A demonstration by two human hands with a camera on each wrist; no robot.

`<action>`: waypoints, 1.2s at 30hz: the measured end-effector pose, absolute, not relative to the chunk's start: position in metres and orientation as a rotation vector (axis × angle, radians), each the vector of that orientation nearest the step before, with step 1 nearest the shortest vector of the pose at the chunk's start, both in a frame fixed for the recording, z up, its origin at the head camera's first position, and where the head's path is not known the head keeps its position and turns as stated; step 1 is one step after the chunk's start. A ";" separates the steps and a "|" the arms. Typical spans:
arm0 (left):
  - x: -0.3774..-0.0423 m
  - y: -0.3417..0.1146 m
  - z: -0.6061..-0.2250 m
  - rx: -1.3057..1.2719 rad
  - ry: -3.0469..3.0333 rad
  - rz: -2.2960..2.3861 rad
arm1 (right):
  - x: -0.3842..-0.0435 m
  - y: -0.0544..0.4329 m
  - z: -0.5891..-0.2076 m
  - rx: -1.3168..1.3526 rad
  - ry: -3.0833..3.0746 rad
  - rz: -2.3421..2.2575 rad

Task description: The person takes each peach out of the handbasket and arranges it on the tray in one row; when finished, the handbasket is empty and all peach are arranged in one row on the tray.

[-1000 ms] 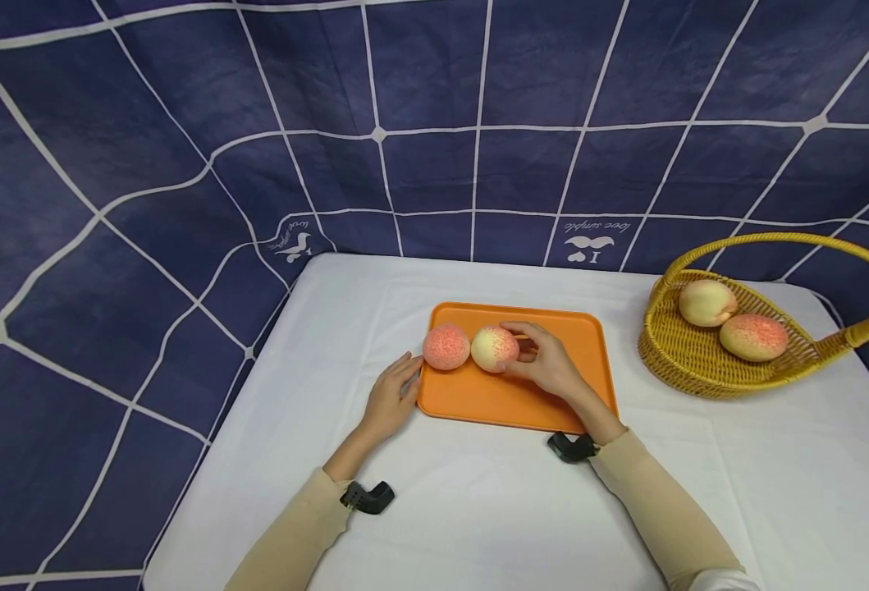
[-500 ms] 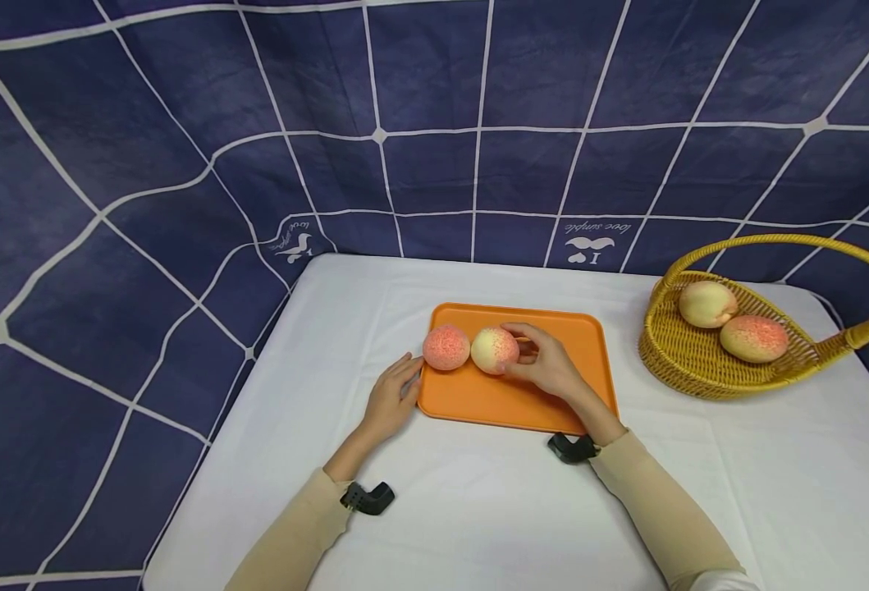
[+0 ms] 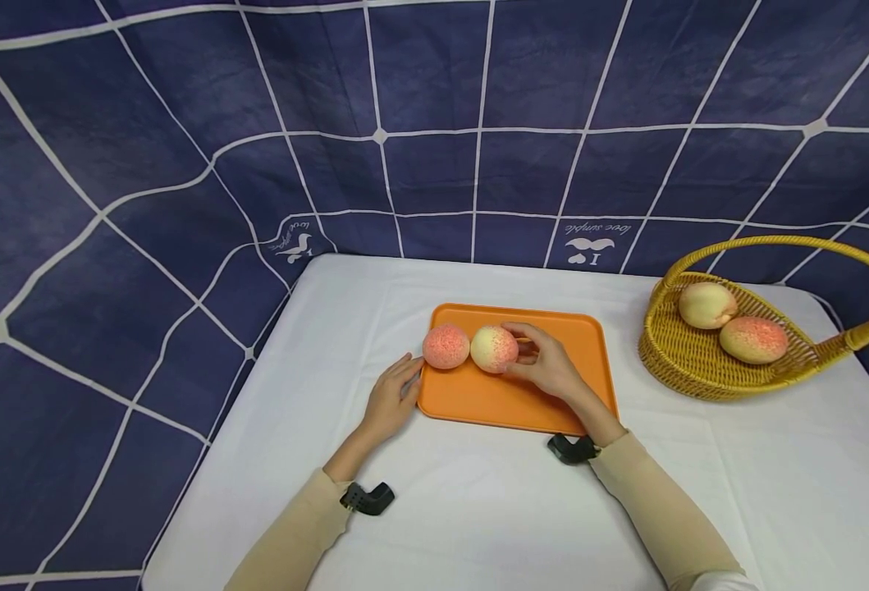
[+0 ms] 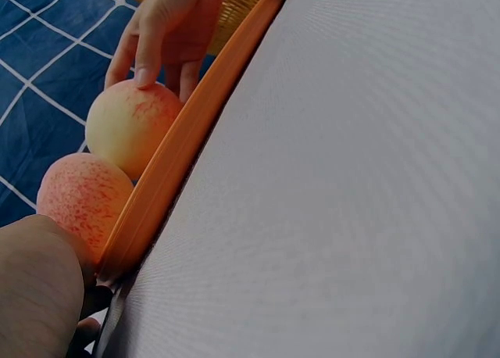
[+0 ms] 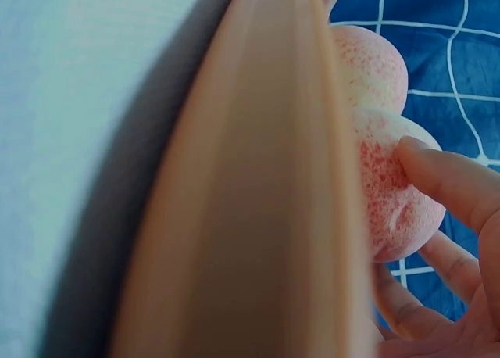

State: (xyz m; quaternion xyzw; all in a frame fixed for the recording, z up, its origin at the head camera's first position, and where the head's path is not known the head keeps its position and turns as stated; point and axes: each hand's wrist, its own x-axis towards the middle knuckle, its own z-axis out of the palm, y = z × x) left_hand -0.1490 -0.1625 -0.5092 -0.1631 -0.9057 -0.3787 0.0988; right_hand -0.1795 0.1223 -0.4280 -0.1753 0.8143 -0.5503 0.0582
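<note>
On the orange tray (image 3: 523, 406), a pinkish-red peach (image 3: 446, 346) and a paler yellow-and-pink peach (image 3: 491, 350) sit side by side, touching. My right hand (image 3: 548, 361) holds the paler peach from its right side. In the right wrist view its thumb (image 5: 437, 174) presses on that peach, with other fingers bent around the far side. My left hand (image 3: 390, 398) lies at the tray's left edge, fingers loosely extended, their tips at the rim beside the pinkish-red peach. The left wrist view shows that peach (image 4: 84, 198) just past the hand, which hides its lower part.
A yellow wicker basket (image 3: 670, 361) with a tall arched handle stands at the right, holding a pale peach (image 3: 707, 304) and a redder peach (image 3: 754, 340). White cloth (image 3: 464, 509) covers the table. A dark blue checked curtain (image 3: 434, 164) hangs behind and at the left.
</note>
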 end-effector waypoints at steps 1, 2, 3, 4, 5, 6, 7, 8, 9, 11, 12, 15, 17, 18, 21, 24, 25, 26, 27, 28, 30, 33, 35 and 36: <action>-0.149 -0.163 -0.509 -0.484 -2.677 -1.119 | -0.179 0.122 -0.428 -0.532 2.467 -1.668; -0.149 -0.163 -0.509 -0.486 -2.676 -1.118 | -0.179 0.122 -0.427 -0.531 2.466 -1.669; -0.149 -0.163 -0.509 -0.488 -2.674 -1.117 | -0.179 0.122 -0.427 -0.529 2.462 -1.671; -0.149 -0.163 -0.509 -0.489 -2.673 -1.116 | -0.179 0.122 -0.427 -0.527 2.460 -1.671; -0.149 -0.163 -0.509 -0.490 -2.674 -1.115 | -0.179 0.121 -0.427 -0.525 2.459 -1.669; -0.149 -0.163 -0.509 -0.490 -2.675 -1.116 | -0.178 0.121 -0.426 -0.522 2.456 -1.667; -0.150 -0.163 -0.509 -0.491 -2.675 -1.116 | -0.178 0.121 -0.426 -0.521 2.454 -1.667; -0.150 -0.163 -0.509 -0.489 -2.677 -1.117 | -0.178 0.121 -0.426 -0.522 2.452 -1.666; -0.149 -0.163 -0.509 -0.487 -2.679 -1.118 | -0.178 0.121 -0.426 -0.523 2.450 -1.664; -0.149 -0.162 -0.509 -0.484 -2.685 -1.122 | -0.178 0.121 -0.426 -0.518 2.444 -1.661; -0.149 -0.162 -0.509 -0.481 -2.687 -1.125 | -0.178 0.122 -0.426 -0.514 2.440 -1.660; -0.149 -0.162 -0.509 -0.474 -2.692 -1.127 | -0.179 0.122 -0.427 -0.501 2.433 -1.657; -0.149 -0.162 -0.508 -0.474 -2.690 -1.126 | -0.179 0.122 -0.427 -0.496 2.428 -1.659; -0.149 -0.162 -0.508 -0.475 -2.688 -1.124 | -0.179 0.122 -0.428 -0.498 2.427 -1.661; -0.149 -0.162 -0.508 -0.480 -2.682 -1.119 | -0.180 0.122 -0.428 -0.504 2.420 -1.669; -0.149 -0.162 -0.508 -0.483 -2.681 -1.112 | -0.180 0.122 -0.429 -0.503 2.421 -1.668; -0.148 -0.162 -0.508 -0.483 -2.682 -1.109 | -0.180 0.122 -0.429 -0.502 2.421 -1.667; -0.148 -0.162 -0.508 -0.482 -2.685 -1.108 | -0.180 0.122 -0.429 -0.501 2.419 -1.669; -0.148 -0.162 -0.508 -0.482 -2.688 -1.106 | -0.180 0.122 -0.429 -0.500 2.418 -1.670; -0.148 -0.162 -0.508 -0.482 -2.689 -1.107 | -0.180 0.122 -0.429 -0.499 2.422 -1.668; -0.148 -0.163 -0.508 -0.484 -2.688 -1.106 | -0.180 0.121 -0.429 -0.499 2.425 -1.666; -0.149 -0.162 -0.507 -0.492 -2.680 -1.105 | -0.180 0.121 -0.429 -0.498 2.444 -1.659; -0.149 -0.162 -0.506 -0.494 -2.676 -1.104 | -0.179 0.121 -0.429 -0.496 2.456 -1.653; -0.149 -0.162 -0.506 -0.495 -2.674 -1.105 | -0.179 0.121 -0.429 -0.495 2.460 -1.650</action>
